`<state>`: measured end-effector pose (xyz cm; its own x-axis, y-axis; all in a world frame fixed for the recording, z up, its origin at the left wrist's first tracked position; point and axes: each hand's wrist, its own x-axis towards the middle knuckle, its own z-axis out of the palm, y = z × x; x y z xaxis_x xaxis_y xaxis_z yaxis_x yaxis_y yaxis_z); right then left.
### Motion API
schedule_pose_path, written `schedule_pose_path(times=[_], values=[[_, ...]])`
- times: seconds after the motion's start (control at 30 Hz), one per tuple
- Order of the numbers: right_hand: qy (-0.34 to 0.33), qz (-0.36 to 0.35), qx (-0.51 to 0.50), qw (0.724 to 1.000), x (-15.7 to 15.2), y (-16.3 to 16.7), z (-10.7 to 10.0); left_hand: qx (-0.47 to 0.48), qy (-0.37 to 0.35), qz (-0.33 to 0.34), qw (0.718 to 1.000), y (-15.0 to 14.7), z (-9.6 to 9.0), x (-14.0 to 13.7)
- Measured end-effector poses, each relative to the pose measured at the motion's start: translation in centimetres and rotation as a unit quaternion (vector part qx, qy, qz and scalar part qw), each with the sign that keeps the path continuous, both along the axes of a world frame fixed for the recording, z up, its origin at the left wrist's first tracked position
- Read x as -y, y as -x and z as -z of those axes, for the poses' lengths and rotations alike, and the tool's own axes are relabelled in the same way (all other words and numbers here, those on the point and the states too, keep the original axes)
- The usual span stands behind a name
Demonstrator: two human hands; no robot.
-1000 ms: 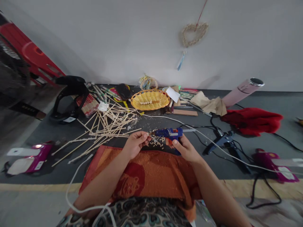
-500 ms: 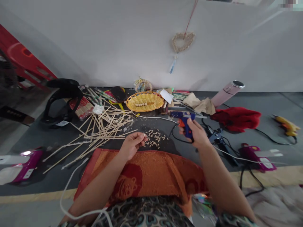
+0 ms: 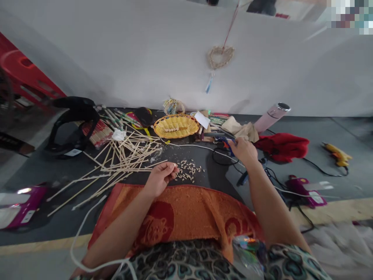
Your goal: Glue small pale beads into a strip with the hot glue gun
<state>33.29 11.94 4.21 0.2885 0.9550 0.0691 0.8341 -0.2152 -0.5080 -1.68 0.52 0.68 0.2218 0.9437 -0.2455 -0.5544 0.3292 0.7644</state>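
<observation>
My left hand (image 3: 159,177) is closed in a pinch on a small pale wooden piece (image 3: 175,165) at its fingertips. Just right of it, many short cut wooden bits (image 3: 188,171) lie scattered on the dark table. My right hand (image 3: 245,151) is wrapped round a blue hot glue gun (image 3: 223,140), low over the back of the table; most of the handle is hidden by the fingers. Between the hands and the wall sits a yellow wicker basket (image 3: 186,130) with a row of small wooden pieces in it. An orange towel (image 3: 189,210) lies along the front edge.
Loose wooden sticks (image 3: 128,155) are piled at left, near a black strap-like object (image 3: 72,128). At right are a pink flask (image 3: 271,118), a red cloth (image 3: 284,147) and a yellow glue gun (image 3: 338,154). White and black cables cross the table. A heart ornament (image 3: 220,58) hangs on the wall.
My right hand has moved away toward the back of the table and lowered the blue glue gun there. My left hand keeps its pinch, nearly in the same place. The view has shifted slightly.
</observation>
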Motion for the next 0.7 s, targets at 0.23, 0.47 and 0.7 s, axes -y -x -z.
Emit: schedule_pose_path(times=[0.23, 0.47, 0.7], values=[[-0.048, -0.323, -0.020, 0.945, 5.9, 7.9, -1.2, 0.035, 0.008, -0.008, 0.999, -0.1, 0.1, -0.2], [0.023, -0.441, 0.086, 0.893, 9.1, 13.1, 0.7, 0.028, 0.017, -0.011, 0.999, 0.1, 0.1, -0.3], [0.055, -0.411, 0.165, 0.895, 9.3, 13.3, 1.8, 0.019, 0.024, -0.002, 1.000, -0.4, 0.2, -0.2]])
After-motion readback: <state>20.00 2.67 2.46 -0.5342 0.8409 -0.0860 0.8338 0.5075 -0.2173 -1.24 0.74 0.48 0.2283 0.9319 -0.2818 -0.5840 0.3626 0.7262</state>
